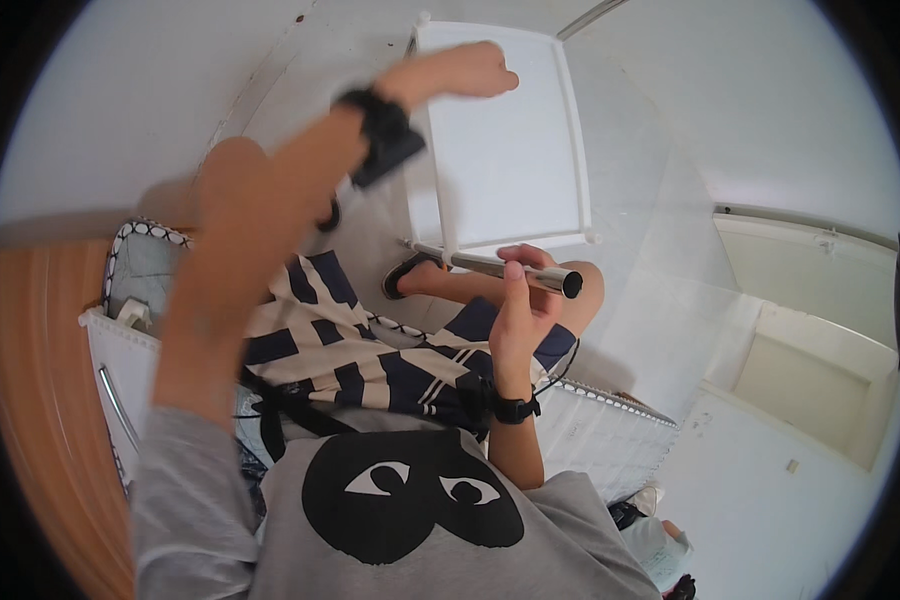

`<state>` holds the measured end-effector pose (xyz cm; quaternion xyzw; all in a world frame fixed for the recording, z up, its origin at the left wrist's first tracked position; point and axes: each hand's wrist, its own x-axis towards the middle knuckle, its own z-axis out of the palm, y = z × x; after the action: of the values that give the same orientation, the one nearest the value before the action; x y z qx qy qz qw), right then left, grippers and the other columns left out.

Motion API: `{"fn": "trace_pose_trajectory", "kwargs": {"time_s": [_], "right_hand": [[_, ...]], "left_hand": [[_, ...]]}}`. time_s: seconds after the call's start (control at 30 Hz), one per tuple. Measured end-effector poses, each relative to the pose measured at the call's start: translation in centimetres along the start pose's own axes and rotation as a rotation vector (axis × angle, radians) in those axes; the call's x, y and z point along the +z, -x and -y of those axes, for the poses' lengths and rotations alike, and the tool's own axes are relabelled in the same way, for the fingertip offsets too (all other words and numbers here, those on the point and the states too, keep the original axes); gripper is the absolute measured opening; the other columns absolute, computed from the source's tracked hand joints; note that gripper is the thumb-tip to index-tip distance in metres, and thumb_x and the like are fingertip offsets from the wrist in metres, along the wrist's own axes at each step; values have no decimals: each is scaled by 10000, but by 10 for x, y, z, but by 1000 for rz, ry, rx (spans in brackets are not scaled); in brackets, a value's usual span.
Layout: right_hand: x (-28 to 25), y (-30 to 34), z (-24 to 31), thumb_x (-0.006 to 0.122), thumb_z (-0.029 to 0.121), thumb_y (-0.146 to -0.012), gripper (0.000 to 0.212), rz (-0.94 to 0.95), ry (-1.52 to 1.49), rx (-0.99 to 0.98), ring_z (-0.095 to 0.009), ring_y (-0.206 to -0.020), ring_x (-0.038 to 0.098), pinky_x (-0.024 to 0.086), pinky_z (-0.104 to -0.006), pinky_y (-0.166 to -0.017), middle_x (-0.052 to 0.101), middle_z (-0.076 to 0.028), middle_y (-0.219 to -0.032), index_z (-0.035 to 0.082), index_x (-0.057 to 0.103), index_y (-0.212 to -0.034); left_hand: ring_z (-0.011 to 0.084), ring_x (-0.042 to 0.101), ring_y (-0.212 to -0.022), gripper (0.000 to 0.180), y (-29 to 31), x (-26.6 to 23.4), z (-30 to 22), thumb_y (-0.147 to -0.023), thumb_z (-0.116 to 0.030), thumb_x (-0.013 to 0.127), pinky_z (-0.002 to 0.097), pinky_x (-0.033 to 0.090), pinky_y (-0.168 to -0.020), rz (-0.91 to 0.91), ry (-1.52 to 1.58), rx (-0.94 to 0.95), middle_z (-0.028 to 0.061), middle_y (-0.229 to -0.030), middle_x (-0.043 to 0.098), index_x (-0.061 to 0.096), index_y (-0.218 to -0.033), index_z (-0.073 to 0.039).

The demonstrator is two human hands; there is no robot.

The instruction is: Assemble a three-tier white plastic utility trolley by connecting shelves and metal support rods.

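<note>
A white rectangular panel (510,150) with raised white edge rails stands in front of me, with small knobs at its corners. My left hand (475,70) is over its far part, curled into a fist; whatever may be inside the fingers is hidden. In my right hand (525,315) is a shiny metal tube (490,264), gripped between thumb and fingers near its open end. The tube lies along the panel's near edge and passes by the near left corner, where I cannot tell whether it is joined or only touching.
My bent legs in patterned shorts (370,350) flank the near side. Behind me is a bed edge with a white quilted side (600,430). A wooden surface (50,380) lies at the left, a white wall (130,110) beyond. A white door (810,385) is at the right.
</note>
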<state>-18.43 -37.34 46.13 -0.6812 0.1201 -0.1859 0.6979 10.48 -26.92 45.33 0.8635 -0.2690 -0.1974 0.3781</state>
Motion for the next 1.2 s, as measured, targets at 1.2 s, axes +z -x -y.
{"fn": "trace_pose_trajectory", "kwargs": {"time_s": [1.2], "right_hand": [[-45,-35,113,786,262,-781,507,80,1122,-168,-105,-479,256,214,-299,-436,294,-10,-475,32,388,-568]], "left_hand": [[124,497,-723,517,125,243,41,-950,-475,525,281,413,-645,186,914,-290,38,-806,574,643,-997,26]]}}
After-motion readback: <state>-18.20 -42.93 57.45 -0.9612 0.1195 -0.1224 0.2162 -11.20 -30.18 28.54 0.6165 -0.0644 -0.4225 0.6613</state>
